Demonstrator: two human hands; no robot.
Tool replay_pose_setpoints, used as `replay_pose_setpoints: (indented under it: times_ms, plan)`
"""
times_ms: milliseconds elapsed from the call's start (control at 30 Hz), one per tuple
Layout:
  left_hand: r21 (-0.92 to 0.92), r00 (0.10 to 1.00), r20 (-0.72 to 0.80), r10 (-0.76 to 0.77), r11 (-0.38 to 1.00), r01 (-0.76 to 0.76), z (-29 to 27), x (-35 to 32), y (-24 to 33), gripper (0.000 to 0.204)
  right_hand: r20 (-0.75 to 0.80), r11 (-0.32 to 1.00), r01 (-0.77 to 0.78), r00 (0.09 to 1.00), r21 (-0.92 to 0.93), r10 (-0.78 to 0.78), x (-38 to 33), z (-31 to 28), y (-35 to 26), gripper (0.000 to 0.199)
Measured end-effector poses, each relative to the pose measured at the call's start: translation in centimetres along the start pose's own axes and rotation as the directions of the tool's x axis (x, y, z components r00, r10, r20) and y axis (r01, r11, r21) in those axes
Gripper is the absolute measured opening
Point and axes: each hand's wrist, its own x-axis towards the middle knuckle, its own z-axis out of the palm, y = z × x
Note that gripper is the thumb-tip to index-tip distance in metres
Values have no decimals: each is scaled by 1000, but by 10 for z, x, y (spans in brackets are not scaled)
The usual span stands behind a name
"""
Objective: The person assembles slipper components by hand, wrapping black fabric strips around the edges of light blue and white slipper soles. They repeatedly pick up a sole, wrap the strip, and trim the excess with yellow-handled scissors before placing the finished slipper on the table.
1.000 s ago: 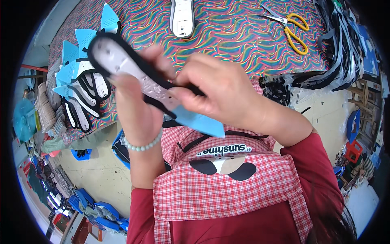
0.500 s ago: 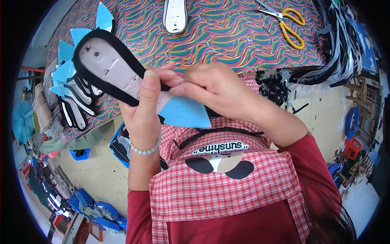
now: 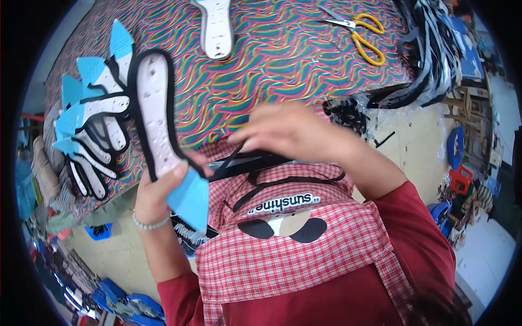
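Note:
My left hand (image 3: 156,191) grips the lower end of a white shoe insole (image 3: 154,106) edged in black, holding it upright over the table's near edge. A blue paper backing (image 3: 190,200) hangs from the insole's lower end, below my thumb. My right hand (image 3: 293,133) is blurred in front of my chest, fingers closed around a thin black strip (image 3: 246,163) that runs from the insole's base toward it.
A stack of finished white and black insoles with blue tips (image 3: 89,127) lies at the table's left. Another insole (image 3: 216,28) and yellow-handled scissors (image 3: 360,31) rest on the bright wavy-patterned tablecloth (image 3: 283,70). A heap of black strips (image 3: 429,60) sits at the right.
My left hand has swung the insole from slanted to upright, further left. My right hand has come off the insole and moved right, drawing the black strip away.

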Motion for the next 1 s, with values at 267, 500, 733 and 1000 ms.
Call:
replay_pose_setpoints:
  times_ms: [267,500,733,1000]
  plan:
    - [-936,844,-314,434,9,-353,-24,-51,62,35,-549,537,-516,828,-667,113,-103,-178,133,56]
    - [-604,978,-91,185,771,-202,18,40,12,35,-480,540,-724,689,-430,542,-95,-162,109,55]
    - [-653,990,-27,138,747,-122,53,69,6,38,-354,832,-323,791,452,499,-98,-41,26,67]
    - [-888,974,182,134,449,104,48,62,7,39,-102,929,-317,935,193,340,-38,10,-3,89]
